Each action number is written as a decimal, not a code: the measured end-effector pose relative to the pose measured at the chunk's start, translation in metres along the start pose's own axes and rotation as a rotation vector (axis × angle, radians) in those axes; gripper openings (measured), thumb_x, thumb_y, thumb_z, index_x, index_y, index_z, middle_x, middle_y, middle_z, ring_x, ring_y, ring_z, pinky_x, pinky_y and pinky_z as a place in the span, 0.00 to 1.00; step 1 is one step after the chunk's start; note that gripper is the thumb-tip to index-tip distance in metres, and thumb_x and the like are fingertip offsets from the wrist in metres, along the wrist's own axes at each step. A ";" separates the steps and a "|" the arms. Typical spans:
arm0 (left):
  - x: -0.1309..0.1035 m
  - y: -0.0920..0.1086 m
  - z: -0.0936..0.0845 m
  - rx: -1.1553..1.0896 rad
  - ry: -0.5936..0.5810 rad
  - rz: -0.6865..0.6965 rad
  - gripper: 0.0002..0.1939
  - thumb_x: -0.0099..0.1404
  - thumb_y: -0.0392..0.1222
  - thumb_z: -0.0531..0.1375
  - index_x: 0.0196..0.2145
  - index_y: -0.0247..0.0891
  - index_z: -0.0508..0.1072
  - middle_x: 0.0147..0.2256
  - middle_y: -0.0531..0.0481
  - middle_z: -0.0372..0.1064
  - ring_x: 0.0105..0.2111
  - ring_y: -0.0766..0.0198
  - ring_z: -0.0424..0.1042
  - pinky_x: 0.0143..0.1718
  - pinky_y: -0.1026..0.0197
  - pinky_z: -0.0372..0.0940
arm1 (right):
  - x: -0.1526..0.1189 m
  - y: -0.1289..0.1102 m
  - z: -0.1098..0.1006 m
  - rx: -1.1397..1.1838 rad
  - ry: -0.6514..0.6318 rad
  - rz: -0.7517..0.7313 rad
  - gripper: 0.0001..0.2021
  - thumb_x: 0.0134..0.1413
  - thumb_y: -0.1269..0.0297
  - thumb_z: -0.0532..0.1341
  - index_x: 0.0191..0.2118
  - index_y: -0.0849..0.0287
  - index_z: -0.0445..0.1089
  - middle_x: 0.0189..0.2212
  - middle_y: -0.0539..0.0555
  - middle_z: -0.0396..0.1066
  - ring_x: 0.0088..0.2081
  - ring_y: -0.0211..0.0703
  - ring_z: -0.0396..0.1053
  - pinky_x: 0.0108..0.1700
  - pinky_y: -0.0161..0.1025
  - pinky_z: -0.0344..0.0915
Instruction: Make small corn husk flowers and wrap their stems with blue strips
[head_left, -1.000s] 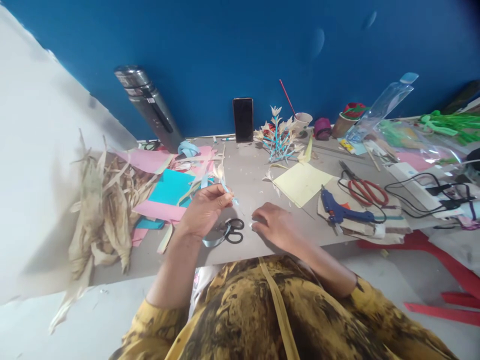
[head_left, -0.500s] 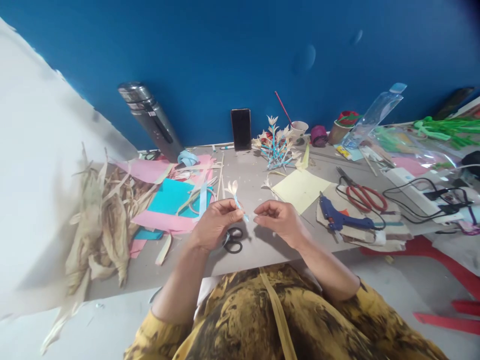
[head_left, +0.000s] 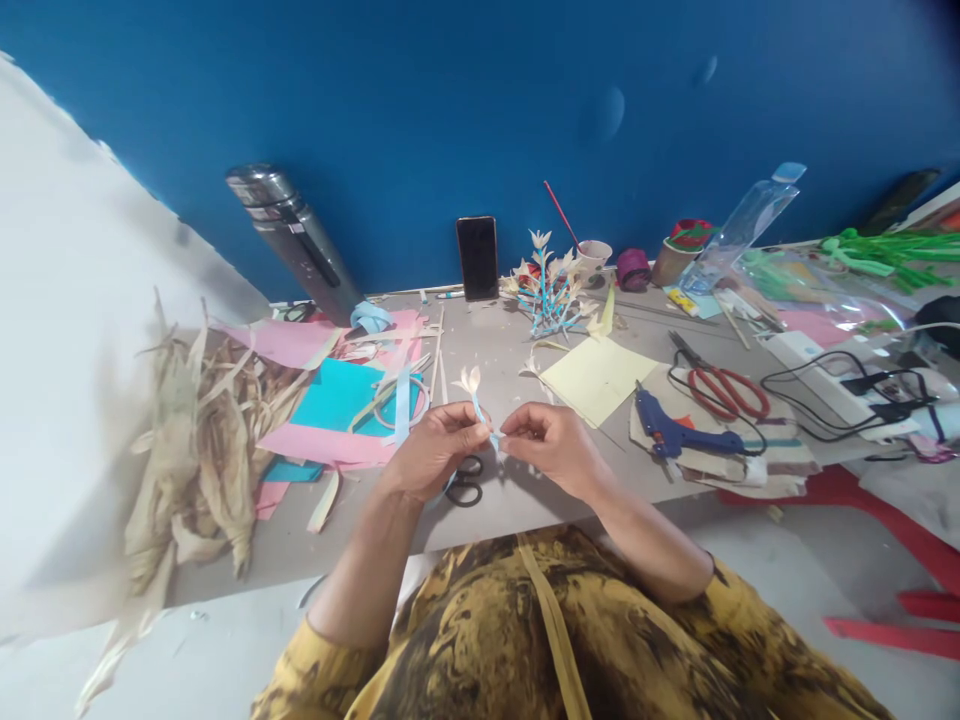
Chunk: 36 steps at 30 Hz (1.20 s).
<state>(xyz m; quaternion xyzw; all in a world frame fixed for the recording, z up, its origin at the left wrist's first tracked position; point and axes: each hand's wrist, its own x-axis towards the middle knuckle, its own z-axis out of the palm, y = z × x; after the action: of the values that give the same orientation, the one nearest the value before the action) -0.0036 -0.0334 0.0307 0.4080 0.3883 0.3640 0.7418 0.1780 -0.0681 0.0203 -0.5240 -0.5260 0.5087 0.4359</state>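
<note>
Between the thumb and fingers of my left hand (head_left: 431, 452) is a small cream craft flower (head_left: 470, 382) with a light-blue wrapped stem, its petals pointing up. My right hand (head_left: 559, 445) pinches the lower end of that stem. Below my left hand, black-handled scissors (head_left: 466, 488) lie on the table, their blades hidden. Another pale flower (head_left: 531, 366) rests beyond my right hand. Farther back stands a cluster of similar flowers (head_left: 551, 295) on blue stems.
Dried husks (head_left: 217, 460) and coloured paper (head_left: 337, 395) lie at left. A steel flask (head_left: 300, 245) and a phone (head_left: 478, 258) lean on the wall. To the right are yellow paper (head_left: 600, 375), a blue glue gun (head_left: 679, 432), red-handled scissors (head_left: 727, 390) and a power strip (head_left: 814, 380).
My right hand has moved left and closed on the lower end of the flower's stem. My left hand keeps its hold on the flower. The view has shifted slightly.
</note>
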 end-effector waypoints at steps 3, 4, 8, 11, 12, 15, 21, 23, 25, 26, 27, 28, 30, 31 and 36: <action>0.002 -0.003 0.000 0.016 0.005 -0.006 0.17 0.45 0.46 0.76 0.25 0.35 0.75 0.25 0.53 0.67 0.22 0.71 0.63 0.25 0.66 0.58 | -0.002 -0.001 -0.001 -0.004 0.002 -0.029 0.08 0.45 0.61 0.69 0.30 0.59 0.74 0.24 0.48 0.72 0.23 0.33 0.63 0.25 0.31 0.59; 0.002 -0.003 0.000 0.021 0.007 -0.009 0.17 0.45 0.46 0.76 0.25 0.34 0.75 0.25 0.53 0.67 0.22 0.71 0.64 0.25 0.66 0.58 | -0.002 -0.001 -0.002 -0.014 0.001 -0.037 0.08 0.46 0.61 0.69 0.31 0.59 0.74 0.24 0.48 0.72 0.23 0.33 0.62 0.25 0.31 0.58; 0.004 -0.005 -0.001 0.014 -0.002 -0.018 0.17 0.45 0.46 0.76 0.25 0.34 0.75 0.26 0.53 0.67 0.23 0.71 0.64 0.26 0.66 0.58 | -0.002 0.001 -0.003 -0.053 0.009 -0.049 0.08 0.47 0.61 0.68 0.32 0.60 0.75 0.24 0.48 0.71 0.22 0.32 0.61 0.24 0.31 0.56; 0.005 -0.007 -0.002 0.012 -0.016 -0.012 0.17 0.45 0.46 0.76 0.25 0.34 0.75 0.25 0.53 0.67 0.24 0.71 0.65 0.27 0.66 0.59 | -0.002 0.001 -0.003 -0.047 0.020 -0.052 0.07 0.47 0.62 0.68 0.32 0.59 0.75 0.24 0.48 0.71 0.23 0.32 0.61 0.24 0.31 0.55; 0.005 -0.007 -0.003 0.019 -0.016 -0.009 0.17 0.46 0.46 0.76 0.25 0.35 0.75 0.26 0.53 0.67 0.24 0.70 0.65 0.27 0.66 0.59 | -0.002 0.001 -0.003 -0.041 0.018 -0.052 0.07 0.47 0.62 0.68 0.32 0.59 0.75 0.24 0.48 0.71 0.23 0.32 0.60 0.24 0.31 0.55; 0.006 -0.010 -0.004 0.062 -0.008 -0.004 0.15 0.48 0.45 0.74 0.26 0.35 0.75 0.26 0.53 0.67 0.25 0.70 0.65 0.28 0.66 0.59 | -0.004 -0.003 -0.002 -0.019 0.012 -0.043 0.07 0.45 0.62 0.67 0.30 0.60 0.75 0.23 0.47 0.70 0.22 0.32 0.58 0.23 0.31 0.55; 0.006 -0.011 -0.004 0.162 0.038 0.012 0.14 0.51 0.45 0.72 0.26 0.36 0.73 0.23 0.54 0.66 0.23 0.69 0.64 0.27 0.66 0.57 | -0.007 -0.005 -0.005 -0.056 0.027 -0.081 0.05 0.46 0.67 0.64 0.30 0.60 0.76 0.24 0.47 0.71 0.22 0.32 0.59 0.25 0.32 0.56; 0.006 -0.010 -0.002 0.184 0.053 0.031 0.13 0.51 0.45 0.72 0.25 0.36 0.73 0.23 0.54 0.67 0.24 0.69 0.64 0.27 0.66 0.57 | -0.008 -0.004 -0.007 -0.064 0.018 -0.104 0.06 0.49 0.67 0.62 0.31 0.59 0.77 0.25 0.48 0.73 0.22 0.33 0.60 0.26 0.33 0.56; 0.005 -0.010 -0.001 0.200 0.067 0.041 0.13 0.51 0.44 0.72 0.25 0.36 0.73 0.22 0.54 0.67 0.24 0.69 0.63 0.27 0.66 0.56 | -0.008 -0.005 -0.009 -0.061 0.006 -0.122 0.08 0.50 0.67 0.60 0.32 0.59 0.78 0.26 0.49 0.74 0.23 0.34 0.62 0.26 0.33 0.57; 0.005 -0.010 -0.001 0.210 0.074 0.046 0.13 0.51 0.44 0.71 0.25 0.36 0.73 0.22 0.54 0.67 0.23 0.69 0.63 0.27 0.66 0.55 | -0.008 -0.005 -0.009 -0.056 0.004 -0.134 0.08 0.51 0.68 0.60 0.33 0.58 0.78 0.26 0.49 0.75 0.24 0.35 0.63 0.27 0.33 0.58; 0.005 -0.010 -0.001 0.220 0.080 0.052 0.13 0.51 0.45 0.71 0.25 0.36 0.73 0.22 0.54 0.67 0.23 0.69 0.62 0.26 0.66 0.55 | -0.009 -0.005 -0.010 -0.049 0.005 -0.150 0.09 0.52 0.68 0.59 0.33 0.58 0.78 0.28 0.50 0.76 0.26 0.36 0.65 0.29 0.34 0.59; 0.005 -0.010 -0.001 0.230 0.086 0.061 0.13 0.52 0.45 0.71 0.25 0.36 0.73 0.22 0.54 0.67 0.23 0.69 0.62 0.26 0.66 0.54 | -0.009 -0.006 -0.010 -0.042 0.012 -0.165 0.09 0.52 0.69 0.59 0.33 0.58 0.78 0.29 0.50 0.77 0.27 0.37 0.67 0.30 0.34 0.61; 0.005 -0.010 -0.001 0.247 0.093 0.076 0.13 0.52 0.45 0.71 0.25 0.36 0.73 0.22 0.54 0.67 0.23 0.70 0.61 0.26 0.66 0.53 | -0.009 -0.006 -0.010 -0.035 0.026 -0.177 0.09 0.53 0.68 0.58 0.35 0.58 0.77 0.32 0.52 0.78 0.29 0.37 0.69 0.31 0.34 0.62; 0.005 -0.010 -0.001 0.249 0.097 0.083 0.13 0.52 0.45 0.71 0.25 0.36 0.73 0.22 0.54 0.67 0.23 0.70 0.61 0.26 0.66 0.53 | -0.009 -0.006 -0.010 -0.032 0.032 -0.169 0.08 0.53 0.68 0.59 0.35 0.58 0.77 0.32 0.52 0.79 0.29 0.37 0.69 0.31 0.34 0.62; 0.004 -0.011 0.003 0.218 0.129 0.100 0.13 0.50 0.44 0.72 0.24 0.36 0.73 0.22 0.55 0.66 0.23 0.70 0.61 0.27 0.65 0.54 | -0.008 -0.005 -0.005 -0.053 0.090 -0.136 0.06 0.49 0.64 0.66 0.33 0.59 0.75 0.28 0.50 0.75 0.22 0.33 0.62 0.25 0.32 0.57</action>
<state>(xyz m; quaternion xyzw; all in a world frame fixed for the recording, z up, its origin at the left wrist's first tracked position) 0.0034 -0.0353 0.0214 0.4809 0.4518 0.3817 0.6472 0.1826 -0.0752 0.0265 -0.5209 -0.5535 0.4398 0.4784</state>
